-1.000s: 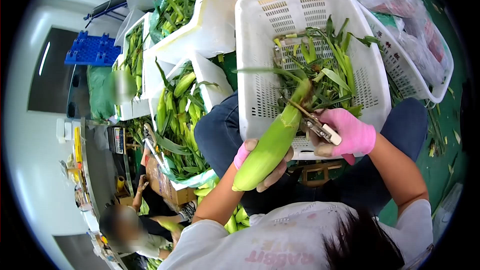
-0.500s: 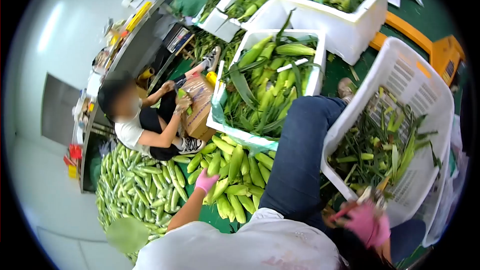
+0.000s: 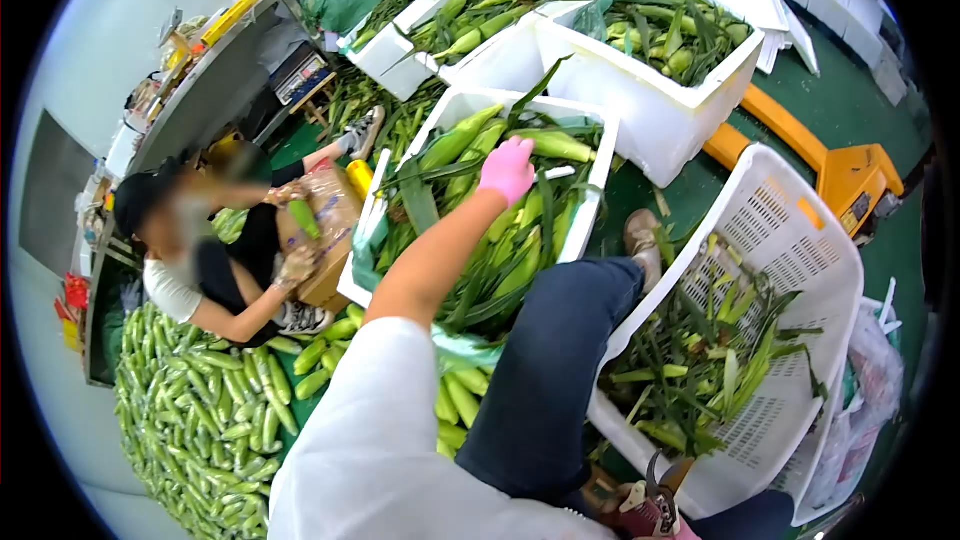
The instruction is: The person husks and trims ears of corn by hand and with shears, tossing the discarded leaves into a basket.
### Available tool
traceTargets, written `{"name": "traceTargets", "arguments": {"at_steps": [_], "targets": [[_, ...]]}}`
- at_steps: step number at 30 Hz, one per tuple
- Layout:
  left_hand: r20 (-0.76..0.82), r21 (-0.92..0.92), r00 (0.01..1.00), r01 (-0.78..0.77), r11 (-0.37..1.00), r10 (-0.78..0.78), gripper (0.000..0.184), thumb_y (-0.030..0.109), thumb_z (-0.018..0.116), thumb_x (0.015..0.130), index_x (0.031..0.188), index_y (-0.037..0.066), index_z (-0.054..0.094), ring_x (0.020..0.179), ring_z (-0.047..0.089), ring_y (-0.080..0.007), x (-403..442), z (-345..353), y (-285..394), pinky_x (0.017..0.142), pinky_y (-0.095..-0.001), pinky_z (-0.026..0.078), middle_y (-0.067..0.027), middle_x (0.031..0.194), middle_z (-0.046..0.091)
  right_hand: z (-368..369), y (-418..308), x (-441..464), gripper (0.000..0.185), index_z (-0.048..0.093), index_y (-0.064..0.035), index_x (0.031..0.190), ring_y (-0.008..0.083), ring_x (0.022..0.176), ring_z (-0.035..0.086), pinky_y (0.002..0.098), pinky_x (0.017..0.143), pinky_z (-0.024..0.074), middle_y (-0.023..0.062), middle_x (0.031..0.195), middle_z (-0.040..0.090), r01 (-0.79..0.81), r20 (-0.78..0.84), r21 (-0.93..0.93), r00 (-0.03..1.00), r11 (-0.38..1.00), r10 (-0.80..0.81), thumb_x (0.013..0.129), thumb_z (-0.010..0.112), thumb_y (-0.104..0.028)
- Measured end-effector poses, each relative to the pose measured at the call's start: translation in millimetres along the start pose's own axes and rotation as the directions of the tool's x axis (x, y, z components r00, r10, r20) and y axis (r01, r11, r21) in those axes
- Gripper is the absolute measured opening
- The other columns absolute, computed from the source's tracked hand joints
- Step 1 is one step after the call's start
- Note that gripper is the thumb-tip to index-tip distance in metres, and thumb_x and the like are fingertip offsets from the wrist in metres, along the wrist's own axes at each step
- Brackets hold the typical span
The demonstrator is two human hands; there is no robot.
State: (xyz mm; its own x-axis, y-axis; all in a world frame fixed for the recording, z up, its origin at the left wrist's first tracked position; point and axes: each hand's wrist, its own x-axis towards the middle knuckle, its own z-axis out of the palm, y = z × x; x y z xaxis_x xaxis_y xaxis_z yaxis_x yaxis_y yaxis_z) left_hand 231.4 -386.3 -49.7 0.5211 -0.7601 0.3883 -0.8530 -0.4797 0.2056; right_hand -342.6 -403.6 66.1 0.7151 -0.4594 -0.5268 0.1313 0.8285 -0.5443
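Our left hand lay over unhusked corn ears in the white foam box, its grip indiscernible; our right hand gripped pruning shears near the crate.

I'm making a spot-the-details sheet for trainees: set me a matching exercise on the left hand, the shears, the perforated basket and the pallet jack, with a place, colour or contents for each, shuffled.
Things
1. Left hand
2. Shears
3. Perforated basket
4. Pallet jack

Places, colours, contents
A. Mostly orange
B. In the right hand
C. At the corn in a white foam box
D. Contains loose leaf scraps

Pairs: 1-C, 2-B, 3-D, 4-A
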Motion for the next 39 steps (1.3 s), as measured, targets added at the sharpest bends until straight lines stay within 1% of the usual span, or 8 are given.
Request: {"name": "traceTargets", "arguments": {"at_steps": [4, 9, 12, 18, 23, 28, 37, 39], "targets": [[0.246, 0.475, 0.962, -0.013, 0.880, -0.118, 0.032, 0.020, 0.056, 0.097, 0.129, 0.020, 0.059, 0.119, 0.059, -0.0251, 76.0, 82.8, -2.6, 0.091, -0.0449, 0.048, -0.0086, 0.123, 0.062, -14.6, 36.7, -27.6, 0.070, 0.042, -0.0087, 0.147, 0.0373, 0.124, 0.056, 0.0532, 0.107, 0.0453, 0.0169, 0.127, 0.059, -0.139, -0.092, 0.060, 0.985, 0.989, 0.144, 0.083, 0.065, -0.024], [0.138, 0.065, 0.924, 0.350, 0.934, -0.356, 0.065, 0.013, 0.078, 0.075, 0.135, 0.027, 0.056, 0.144, 0.042, -0.0294, 71.2, 112.4, -9.1, 0.113, -0.0565, 0.037, -0.0070, 0.150, 0.048, -28.7, 22.3, -28.2, 0.072, 0.041, -0.0075, 0.147, 0.0371, 0.124, 0.056, 0.0528, 0.107, 0.0453, 0.0168, 0.126, 0.059, -0.108, -0.127, 0.063, 0.985, 0.992, 0.115, 0.081, 0.067, -0.022], [-0.112, -0.485, 0.941, 0.228, 0.844, -0.318, 0.081, 0.012, 0.088, 0.068, 0.141, 0.011, 0.054, 0.128, 0.056, -0.0330, 54.2, 82.4, -30.0, 0.111, -0.0416, 0.044, -0.0134, 0.136, 0.059, -34.3, 5.6, -26.2, 0.074, 0.041, -0.0067, 0.147, 0.0369, 0.123, 0.056, 0.0526, 0.107, 0.0453, 0.0168, 0.126, 0.059, -0.054, -0.115, 0.044, 0.992, 0.998, 0.059, 0.080, 0.068, -0.021], [-0.015, -0.999, 0.981, -0.023, -0.039, -0.193, 0.064, 0.039, 0.067, 0.098, 0.149, 0.008, 0.042, 0.124, 0.056, -0.0246, 36.1, -98.9, 58.7, 0.107, -0.0399, 0.045, -0.0113, 0.136, 0.057, -30.9, -21.1, -23.5, 0.078, 0.040, -0.0052, 0.147, 0.0366, 0.122, 0.056, 0.0521, 0.108, 0.0453, 0.0167, 0.126, 0.058, 0.097, 0.042, -0.105, 0.995, 0.990, -0.093, 0.077, 0.070, -0.018], [0.372, -0.529, 0.907, 0.381, -0.758, 0.197, 0.070, 0.071, 0.041, 0.099, 0.140, 0.016, 0.053, 0.131, 0.052, -0.0340, -43.8, -148.8, 262.5, 0.108, -0.0596, 0.042, -0.0113, 0.137, 0.058, -11.3, -45.3, -26.0, 0.078, 0.041, 0.0000, 0.144, 0.0303, 0.112, 0.059, 0.0416, 0.103, 0.0474, 0.0135, 0.120, 0.059, 0.260, -0.108, -0.626, 0.905, 0.736, -0.412, 0.073, 0.072, -0.011], [0.519, -0.509, 0.721, 0.693, -0.512, 0.460, 0.076, 0.074, 0.059, 0.089, 0.141, 0.019, 0.048, 0.110, 0.062, -0.0279, -128.8, -90.3, 338.8, 0.090, -0.0486, 0.054, -0.0081, 0.116, 0.062, -34.1, -56.0, -41.1, 0.083, 0.047, -0.0005, 0.140, 0.0368, 0.110, 0.057, 0.0423, 0.099, 0.0465, 0.0180, 0.121, 0.057, 0.327, 0.306, -0.936, 0.564, -0.132, -0.767, 0.065, 0.081, -0.013], [0.478, -0.878, 0.811, 0.453, 0.156, 0.337, 0.079, 0.040, 0.079, 0.089, 0.147, -0.001, 0.043, 0.120, 0.057, -0.0160, -153.8, -69.1, 377.9, 0.104, -0.0318, 0.046, -0.0091, 0.133, 0.061, -44.3, -80.4, -33.4, 0.081, 0.052, -0.0032, 0.134, 0.0376, 0.115, 0.056, 0.0459, 0.103, 0.0433, 0.0191, 0.119, 0.059, 0.014, 0.134, -0.983, 0.728, -0.182, -0.672, 0.069, 0.087, -0.036], [0.354, -0.892, 0.833, 0.164, 0.421, 0.426, 0.081, 0.058, 0.068, 0.092, 0.145, 0.000, 0.047, 0.114, 0.066, -0.0227, -155.0, -57.4, 370.7, 0.098, -0.0336, 0.050, -0.0167, 0.122, 0.069, -60.4, -82.9, -23.9, 0.082, 0.051, -0.0011, 0.136, 0.0396, 0.114, 0.057, 0.0467, 0.100, 0.0472, 0.0209, 0.119, 0.059, 0.095, 0.093, -0.995, 0.741, -0.034, -0.665, 0.071, 0.086, -0.036]]}}
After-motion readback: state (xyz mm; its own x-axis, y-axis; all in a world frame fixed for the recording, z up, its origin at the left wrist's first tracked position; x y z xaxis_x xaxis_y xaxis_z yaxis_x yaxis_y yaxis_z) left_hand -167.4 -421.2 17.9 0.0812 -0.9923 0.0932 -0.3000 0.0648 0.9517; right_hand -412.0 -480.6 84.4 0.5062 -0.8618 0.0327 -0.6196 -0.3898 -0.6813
